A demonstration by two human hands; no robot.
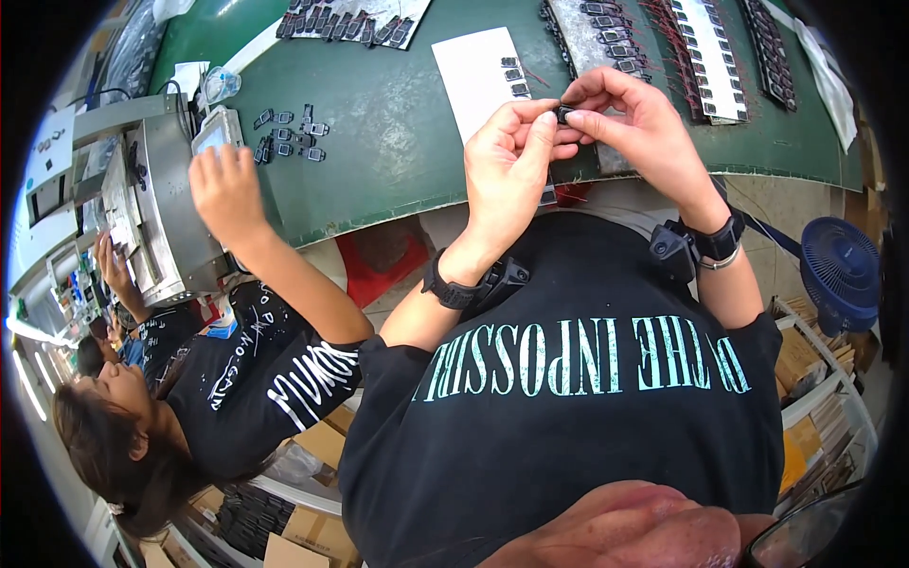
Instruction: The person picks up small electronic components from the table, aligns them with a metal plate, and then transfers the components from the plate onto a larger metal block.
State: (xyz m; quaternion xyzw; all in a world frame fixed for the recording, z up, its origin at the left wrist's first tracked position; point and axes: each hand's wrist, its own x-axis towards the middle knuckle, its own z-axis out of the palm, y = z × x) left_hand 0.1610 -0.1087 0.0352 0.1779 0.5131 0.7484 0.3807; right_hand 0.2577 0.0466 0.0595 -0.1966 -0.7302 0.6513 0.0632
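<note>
Both hands (568, 133) pinch part (563, 114); green bench (398, 142).

Bright, even light — edges bend, corners black

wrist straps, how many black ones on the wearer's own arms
2: one black strap on the left wrist, one on the right wrist with a thin metal bangle beside it. Both hands' fingers pinch a small black part.
</note>
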